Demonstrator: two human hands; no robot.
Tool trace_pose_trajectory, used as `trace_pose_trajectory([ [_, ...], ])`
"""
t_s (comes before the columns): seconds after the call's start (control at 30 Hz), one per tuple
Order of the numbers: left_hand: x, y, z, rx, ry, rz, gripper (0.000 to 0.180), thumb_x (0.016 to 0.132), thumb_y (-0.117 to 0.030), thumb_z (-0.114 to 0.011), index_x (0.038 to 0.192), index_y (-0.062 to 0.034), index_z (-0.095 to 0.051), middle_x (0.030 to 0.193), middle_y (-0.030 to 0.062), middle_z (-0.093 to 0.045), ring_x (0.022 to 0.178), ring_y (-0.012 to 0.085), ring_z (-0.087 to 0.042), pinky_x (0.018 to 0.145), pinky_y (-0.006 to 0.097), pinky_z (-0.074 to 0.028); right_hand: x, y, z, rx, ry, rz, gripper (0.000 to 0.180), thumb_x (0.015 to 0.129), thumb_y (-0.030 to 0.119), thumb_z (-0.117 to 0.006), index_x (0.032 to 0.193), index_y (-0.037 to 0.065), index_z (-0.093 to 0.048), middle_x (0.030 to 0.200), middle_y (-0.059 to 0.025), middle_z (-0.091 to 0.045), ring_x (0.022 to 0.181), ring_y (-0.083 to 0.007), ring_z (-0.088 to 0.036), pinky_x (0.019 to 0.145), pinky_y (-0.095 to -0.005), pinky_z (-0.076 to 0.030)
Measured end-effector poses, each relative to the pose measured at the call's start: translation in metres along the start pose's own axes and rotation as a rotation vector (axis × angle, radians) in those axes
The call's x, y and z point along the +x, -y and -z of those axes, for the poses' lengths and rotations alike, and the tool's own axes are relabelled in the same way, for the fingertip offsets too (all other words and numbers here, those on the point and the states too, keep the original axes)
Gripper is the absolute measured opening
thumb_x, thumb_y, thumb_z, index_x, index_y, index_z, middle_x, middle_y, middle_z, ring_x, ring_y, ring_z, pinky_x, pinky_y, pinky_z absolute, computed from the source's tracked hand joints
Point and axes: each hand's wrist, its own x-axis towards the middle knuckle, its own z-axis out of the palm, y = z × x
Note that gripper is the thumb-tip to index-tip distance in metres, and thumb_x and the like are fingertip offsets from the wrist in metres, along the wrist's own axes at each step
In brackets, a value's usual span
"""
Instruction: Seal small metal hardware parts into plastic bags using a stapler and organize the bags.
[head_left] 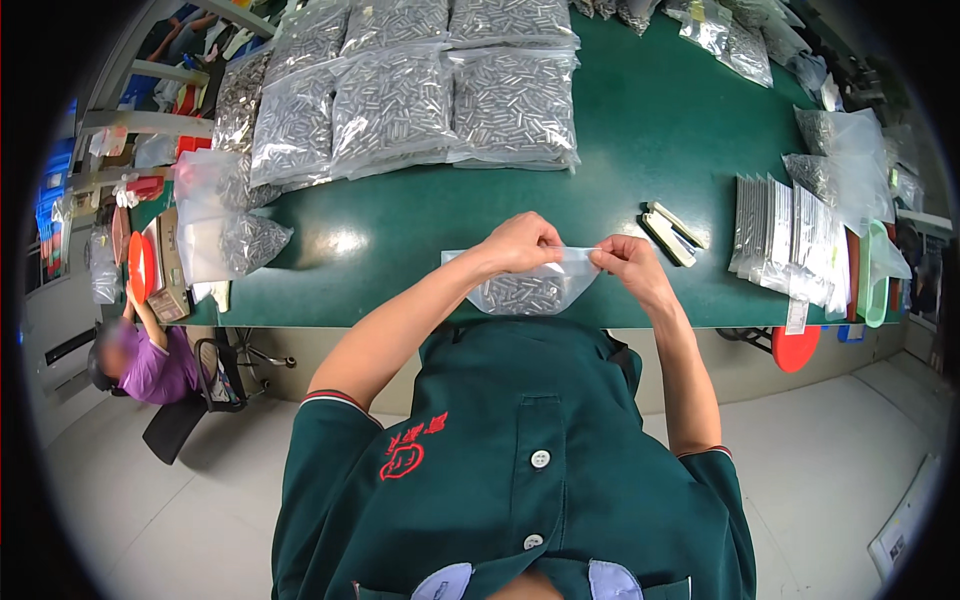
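Observation:
A clear plastic bag (pixel 522 296) with many small metal pins in its lower part lies at the front edge of the green table. My left hand (pixel 524 243) is closed on the bag's upper edge, with thumb and fingers pinched together. At the right end of that same edge, my right hand (pixel 629 266) pinches the plastic between thumb and fingertips. The edge is stretched flat between both hands. Just right of my right hand lies a cream and dark stapler (pixel 672 235), touched by neither hand.
Large filled bags of metal pins (pixel 395 105) are stacked at the back of the green table (pixel 640 130). Smaller bags (pixel 250 240) stand at the left. A row of flat packets (pixel 770 235) is at the right, beside a green basket (pixel 874 275). Far left sits another person (pixel 165 365).

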Motion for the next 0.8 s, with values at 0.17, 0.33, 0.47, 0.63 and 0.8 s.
trace_pose_trajectory([
  [0.17, 0.0, 0.004, -0.002, -0.103, -0.017, 0.087, 0.016, 0.077, -0.012, -0.063, 0.082, 0.0025, -0.066, 0.064, 0.0018, -0.057, 0.057, 0.0077, -0.048, 0.052, 0.025, -0.039, 0.005, -0.021, 0.044, -0.823, -0.553, 0.311, 0.074, 0.065, 0.033, -0.078, 0.123, 0.0, -0.045, 0.126, -0.0163, -0.047, 0.116, -0.0322, -0.045, 0.095, -0.0425, -0.038],
  [0.33, -0.002, 0.0, -0.001, -0.144, 0.005, 0.07, 0.015, 0.078, -0.012, -0.063, 0.082, 0.0025, -0.066, 0.064, 0.0014, -0.057, 0.058, 0.0075, -0.048, 0.052, 0.025, -0.039, 0.01, -0.077, 0.091, -1.243, -0.63, 0.156, 0.101, 0.057, 0.043, -0.081, 0.135, 0.006, -0.03, 0.13, -0.0117, -0.04, 0.12, -0.0312, -0.038, 0.096, -0.0504, -0.03],
  [0.47, -0.006, -0.004, 0.0, -0.135, -0.019, 0.032, 0.016, 0.078, -0.012, -0.063, 0.083, 0.0026, -0.065, 0.065, 0.0015, -0.056, 0.059, 0.0075, -0.048, 0.053, 0.026, -0.039, 0.018, -0.082, 0.104, -1.278, -0.636, 0.241, 0.073, 0.064, 0.041, -0.077, 0.119, 0.003, -0.045, 0.11, -0.0094, -0.053, 0.097, -0.0268, -0.05, 0.083, -0.0422, -0.038],
  [0.63, -0.005, 0.002, -0.002, -0.107, -0.049, 0.026, 0.018, 0.076, -0.014, -0.064, 0.085, 0.0023, -0.066, 0.065, 0.0037, -0.057, 0.059, 0.0093, -0.049, 0.054, 0.027, -0.04, 0.016, -0.046, 0.087, 0.148, -0.509, 0.135, 0.044, 0.082, 0.035, -0.065, 0.106, 0.0, -0.052, 0.09, -0.0072, -0.059, 0.083, -0.0148, -0.056, 0.07, -0.0278, -0.044],
  [0.8, -0.005, 0.002, -0.005, -0.044, -0.078, 0.02, 0.022, 0.073, -0.016, -0.064, 0.086, 0.0008, -0.067, 0.069, 0.0089, -0.062, 0.062, 0.0155, -0.056, 0.058, 0.03, -0.043, -0.013, 0.05, 0.001, 0.631, -0.322, 0.265, 0.04, 0.079, 0.019, -0.06, 0.111, -0.002, -0.049, 0.101, -0.0122, -0.058, 0.095, -0.0204, -0.057, 0.081, -0.0328, -0.045],
])
